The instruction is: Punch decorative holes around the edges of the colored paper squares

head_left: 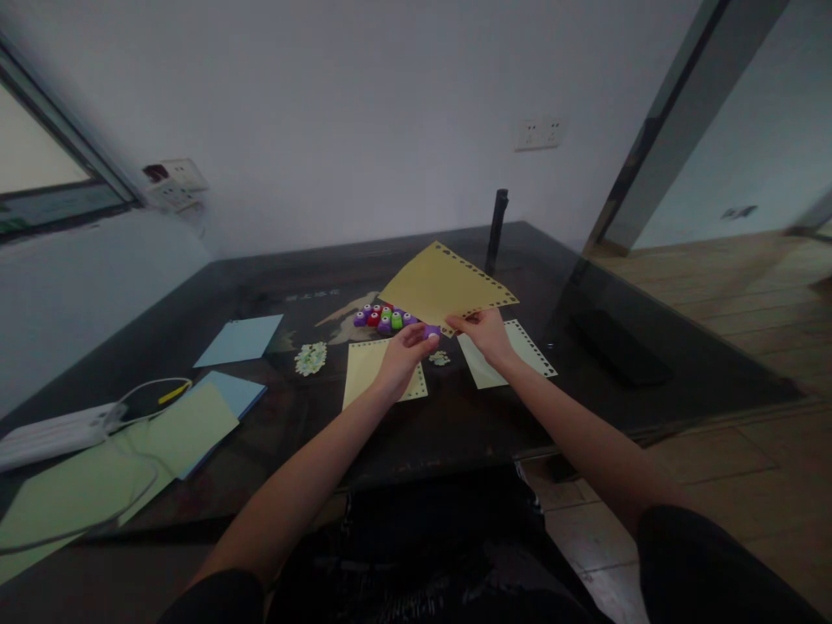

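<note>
My left hand [411, 348] is closed round a small purple paper punch [432, 332], which sits at the lower corner of a yellow sheet [435, 282]. Pinched by my right hand [486, 336], that sheet is raised and tilted above the table, with punched holes along two edges. Behind my left hand stand several small punches [385, 319] in purple, red and green. A pale yellow sheet [364, 368] with holes lies partly under my left hand. Beneath my right forearm is a whitish sheet [487, 368], also punched along its edges. Small paper cut-outs [439, 358] lie between them.
A pile of cut-outs [310, 358] lies on the dark table [286, 459]. Blue paper [239, 341], green sheets [162, 442], a white power strip [58, 436] and its cable are at left. A black upright post [497, 230] stands at the back; a dark flat case [620, 348] lies right.
</note>
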A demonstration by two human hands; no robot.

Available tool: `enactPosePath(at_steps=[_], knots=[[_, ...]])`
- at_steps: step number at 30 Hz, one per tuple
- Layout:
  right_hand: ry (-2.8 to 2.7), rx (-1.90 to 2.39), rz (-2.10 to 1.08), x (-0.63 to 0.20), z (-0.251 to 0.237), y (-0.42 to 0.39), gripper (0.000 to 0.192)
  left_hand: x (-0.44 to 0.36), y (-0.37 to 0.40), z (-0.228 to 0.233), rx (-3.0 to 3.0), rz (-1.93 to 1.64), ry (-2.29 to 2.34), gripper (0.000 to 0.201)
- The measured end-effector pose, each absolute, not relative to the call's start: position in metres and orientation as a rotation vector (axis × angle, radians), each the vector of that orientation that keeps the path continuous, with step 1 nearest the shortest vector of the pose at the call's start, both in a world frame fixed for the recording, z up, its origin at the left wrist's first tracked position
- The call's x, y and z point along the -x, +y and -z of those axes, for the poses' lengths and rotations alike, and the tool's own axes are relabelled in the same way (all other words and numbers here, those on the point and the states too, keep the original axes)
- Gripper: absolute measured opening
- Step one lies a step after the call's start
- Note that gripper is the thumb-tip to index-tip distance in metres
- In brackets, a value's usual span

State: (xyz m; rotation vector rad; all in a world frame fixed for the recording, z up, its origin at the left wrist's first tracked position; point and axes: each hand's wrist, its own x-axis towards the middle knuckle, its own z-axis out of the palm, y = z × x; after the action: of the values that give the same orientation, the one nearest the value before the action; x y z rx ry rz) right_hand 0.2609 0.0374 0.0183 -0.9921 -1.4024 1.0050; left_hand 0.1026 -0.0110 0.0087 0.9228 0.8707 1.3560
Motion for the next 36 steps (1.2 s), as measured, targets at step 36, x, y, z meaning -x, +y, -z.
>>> enactPosePath(at_steps=[36], knots=[[-1.449, 1.03, -1.394, -0.2645, -0.0102, 0.0363, 0.02, -0.0987, -0.0122, -0.0068, -0.869, -1.228, 0.865, 0.025]])
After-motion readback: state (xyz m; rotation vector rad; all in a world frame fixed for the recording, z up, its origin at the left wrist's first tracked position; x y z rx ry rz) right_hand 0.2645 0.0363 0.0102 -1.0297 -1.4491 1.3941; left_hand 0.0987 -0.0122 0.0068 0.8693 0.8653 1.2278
